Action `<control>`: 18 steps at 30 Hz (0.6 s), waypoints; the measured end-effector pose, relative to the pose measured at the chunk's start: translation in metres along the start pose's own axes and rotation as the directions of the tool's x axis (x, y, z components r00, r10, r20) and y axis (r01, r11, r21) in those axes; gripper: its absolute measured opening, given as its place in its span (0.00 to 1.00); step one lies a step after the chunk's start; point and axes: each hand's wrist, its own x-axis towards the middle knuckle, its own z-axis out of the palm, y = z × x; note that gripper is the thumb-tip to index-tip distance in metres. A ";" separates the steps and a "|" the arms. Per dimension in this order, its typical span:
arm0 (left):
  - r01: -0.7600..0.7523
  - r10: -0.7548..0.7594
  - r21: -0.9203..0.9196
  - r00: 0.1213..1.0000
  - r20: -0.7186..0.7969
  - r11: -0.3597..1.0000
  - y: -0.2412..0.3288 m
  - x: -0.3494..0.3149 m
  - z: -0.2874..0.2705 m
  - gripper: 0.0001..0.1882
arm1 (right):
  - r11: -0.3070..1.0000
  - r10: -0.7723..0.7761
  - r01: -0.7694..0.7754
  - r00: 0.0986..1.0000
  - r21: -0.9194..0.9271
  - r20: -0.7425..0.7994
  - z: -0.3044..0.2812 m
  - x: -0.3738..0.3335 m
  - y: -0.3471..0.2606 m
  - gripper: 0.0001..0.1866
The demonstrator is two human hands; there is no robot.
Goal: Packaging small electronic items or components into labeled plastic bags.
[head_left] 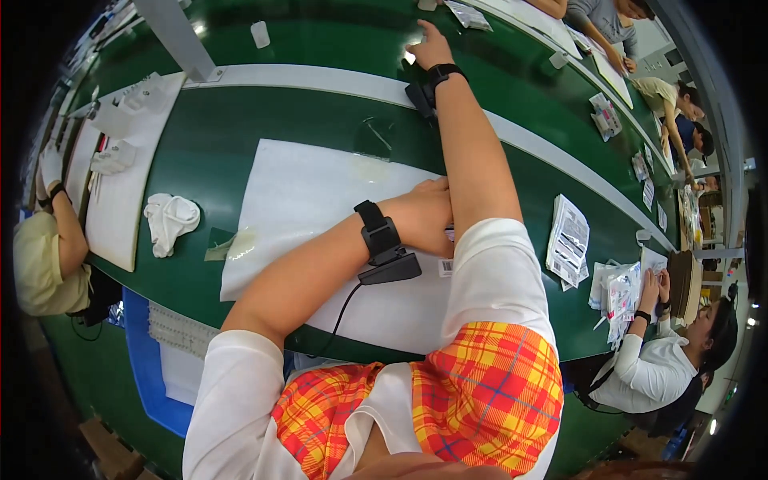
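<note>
My right hand reaches far forward over the white rail onto the green surface beyond. Its index finger is stretched out and nothing shows in its grasp. A small whitish object lies just past that fingertip. My left hand rests on the white sheet in front of me, its fingers mostly hidden behind my right forearm. Beside it lies a small printed label, and a bit of something pinkish shows at its edge. Whether this hand grips anything is hidden. Both wrists wear black straps with small black devices.
A white cloth lies left of the sheet, a clear film piece behind it. Printed packets are stacked at right. A white rail crosses the bench. Co-workers sit on both sides; a blue bin stands below left.
</note>
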 end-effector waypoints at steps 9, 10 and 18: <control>-0.030 0.020 0.159 0.998 0.064 0.987 0.006 -0.011 -0.006 0.29 | 0.640 0.194 -0.130 0.981 0.758 0.004 -0.095 -0.097 -0.041 0.22; -0.017 0.011 0.181 0.999 0.034 0.983 0.014 -0.008 -0.003 0.28 | 0.548 0.165 -0.160 0.983 0.821 0.081 -0.122 -0.124 -0.037 0.22; -0.075 0.126 0.493 0.989 -0.072 0.867 0.015 -0.014 0.032 0.21 | 0.834 0.165 -0.090 0.982 0.545 -0.091 -0.169 -0.343 -0.060 0.34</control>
